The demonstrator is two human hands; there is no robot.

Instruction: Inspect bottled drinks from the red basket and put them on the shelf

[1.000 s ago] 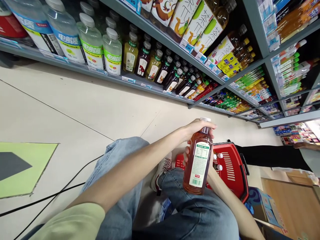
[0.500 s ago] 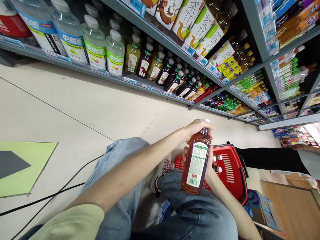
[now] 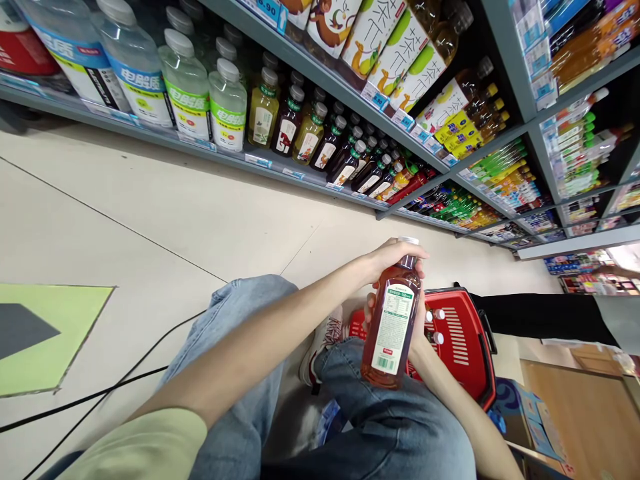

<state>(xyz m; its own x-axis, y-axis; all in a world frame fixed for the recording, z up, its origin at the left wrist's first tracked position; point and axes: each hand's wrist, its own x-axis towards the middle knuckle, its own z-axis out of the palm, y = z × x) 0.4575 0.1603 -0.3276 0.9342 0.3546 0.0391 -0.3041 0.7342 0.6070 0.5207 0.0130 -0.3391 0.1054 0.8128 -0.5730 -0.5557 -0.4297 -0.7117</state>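
A large bottle of reddish-brown drink (image 3: pixel 393 327) is held tilted above my knees, its white cap up and its green-and-white back label facing me. My left hand (image 3: pixel 395 255) is closed around the neck just below the cap, fingers curling over the far side. Behind the bottle, my right hand (image 3: pixel 419 323) wraps the body, with fingertips showing at its left edge. Beneath and to the right of the bottle is a red basket (image 3: pixel 457 340) with several white-capped bottles inside.
Shelves of drinks (image 3: pixel 300 177) run along the top and right. Cartons (image 3: pixel 530 420) stand at the lower right. A person in black trousers (image 3: pixel 540 317) is beyond the basket. Black cables (image 3: pixel 120 385) cross the floor at left, near a green floor marking (image 3: pixel 80 333).
The hold on the bottle looks the same. At the right edge, the other person's hand and arm have shifted slightly upward.
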